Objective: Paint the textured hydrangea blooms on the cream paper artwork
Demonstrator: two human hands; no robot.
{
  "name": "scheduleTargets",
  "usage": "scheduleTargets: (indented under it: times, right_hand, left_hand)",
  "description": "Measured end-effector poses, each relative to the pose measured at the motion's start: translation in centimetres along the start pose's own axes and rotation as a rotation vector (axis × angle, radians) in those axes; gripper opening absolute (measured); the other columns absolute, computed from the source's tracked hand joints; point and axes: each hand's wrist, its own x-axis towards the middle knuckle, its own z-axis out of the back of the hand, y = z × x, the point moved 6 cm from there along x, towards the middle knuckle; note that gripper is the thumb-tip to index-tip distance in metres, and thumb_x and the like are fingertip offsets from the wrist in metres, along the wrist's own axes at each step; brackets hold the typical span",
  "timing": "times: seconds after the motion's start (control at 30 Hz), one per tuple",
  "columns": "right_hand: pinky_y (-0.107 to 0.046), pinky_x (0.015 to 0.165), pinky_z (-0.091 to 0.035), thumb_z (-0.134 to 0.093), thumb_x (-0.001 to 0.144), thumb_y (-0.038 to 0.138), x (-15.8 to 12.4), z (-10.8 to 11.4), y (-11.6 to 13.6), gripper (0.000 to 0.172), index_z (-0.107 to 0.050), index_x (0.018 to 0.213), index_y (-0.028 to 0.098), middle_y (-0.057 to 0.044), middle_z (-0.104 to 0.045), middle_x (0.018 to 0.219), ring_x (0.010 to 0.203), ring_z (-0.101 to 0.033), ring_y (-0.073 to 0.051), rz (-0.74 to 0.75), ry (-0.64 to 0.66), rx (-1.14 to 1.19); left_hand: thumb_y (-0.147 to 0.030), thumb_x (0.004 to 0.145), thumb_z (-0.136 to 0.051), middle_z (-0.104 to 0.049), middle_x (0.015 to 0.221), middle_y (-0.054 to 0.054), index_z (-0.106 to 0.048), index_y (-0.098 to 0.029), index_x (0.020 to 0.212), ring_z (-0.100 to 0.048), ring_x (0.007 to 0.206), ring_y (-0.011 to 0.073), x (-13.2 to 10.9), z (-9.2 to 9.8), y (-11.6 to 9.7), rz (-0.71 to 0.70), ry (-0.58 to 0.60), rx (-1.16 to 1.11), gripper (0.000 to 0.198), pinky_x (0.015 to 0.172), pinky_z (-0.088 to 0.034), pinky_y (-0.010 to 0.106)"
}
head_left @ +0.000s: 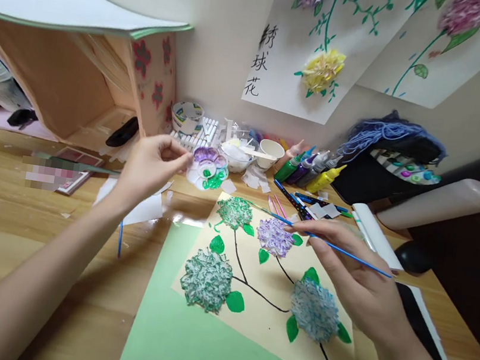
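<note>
My left hand [155,162] pinches the edge of a small flower-shaped paint palette [208,169], which has purple and green paint in its wells. In my right hand [350,269] is a thin blue paintbrush [348,254], its tip pointing left near the top green flower [235,212]. Below lies a cream sheet [260,315] with raised paper flowers: a purple one [275,237], a dark green one [206,280] and a blue-green one [314,310]. Black stems and painted green leaves [235,301] join them. Whether the brush tip touches the paper I cannot tell.
A green mat [179,345] lies under the sheet. Behind stand paint bottles [325,179], a paper cup [271,153], a tape roll [187,117] and several pens [303,204]. An open box [80,72] is at left; a white roll [444,204] lies at right. Flower pictures [300,81] hang on the wall.
</note>
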Motion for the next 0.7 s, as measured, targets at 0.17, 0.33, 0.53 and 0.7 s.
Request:
scheduleTargets:
  times: [0.17, 0.33, 0.53, 0.7]
  right_hand:
    - [-0.029, 0.079, -0.052, -0.049, 0.092, 0.032, -2.1, -0.8, 1.7, 0.018, -0.063, 0.102, 0.027, -0.002, -0.067, 0.102, 0.095, -0.063, -0.019, -0.171, -0.096, 0.050]
    - [-0.033, 0.082, -0.048, -0.043, 0.094, 0.023, -2.3, -4.6, 4.0, 0.019, -0.060, 0.100, 0.024, -0.003, -0.066, 0.095, 0.093, -0.061, -0.019, -0.083, -0.219, -0.003]
    - [-0.034, 0.079, -0.048, -0.039, 0.094, 0.021, 0.1, -8.0, 4.8, 0.020, -0.059, 0.097, 0.021, -0.006, -0.066, 0.091, 0.090, -0.060, -0.020, -0.038, -0.266, -0.054]
    - [-0.036, 0.080, -0.048, -0.038, 0.095, 0.023, 2.0, -9.0, 4.7, 0.023, -0.061, 0.097, 0.021, -0.007, -0.066, 0.092, 0.092, -0.060, -0.021, -0.063, -0.246, -0.083]
  left_hand:
    - [-0.031, 0.068, -0.070, -0.066, 0.062, 0.002, -0.061, -0.017, 0.066, -0.064, 0.056, 0.0144, -2.5, -1.4, 3.6, 0.172, 0.003, -0.265, 0.017, 0.054, -0.054, 0.024]
    - [-0.038, 0.074, -0.065, -0.066, 0.068, 0.002, -0.058, -0.018, 0.074, -0.064, 0.056, 0.0145, -4.2, -3.2, 5.0, 0.197, 0.016, -0.323, 0.021, 0.055, -0.056, 0.027]
    - [-0.040, 0.077, -0.062, -0.066, 0.075, 0.003, -0.055, -0.018, 0.078, -0.065, 0.064, 0.0148, -4.5, -3.3, 6.7, 0.188, -0.050, -0.342, 0.023, 0.062, -0.056, 0.028]
    - [-0.039, 0.077, -0.062, -0.065, 0.074, 0.002, -0.056, -0.020, 0.076, -0.065, 0.065, 0.0146, -4.6, -3.0, 7.0, 0.169, -0.065, -0.324, 0.020, 0.064, -0.055, 0.028]
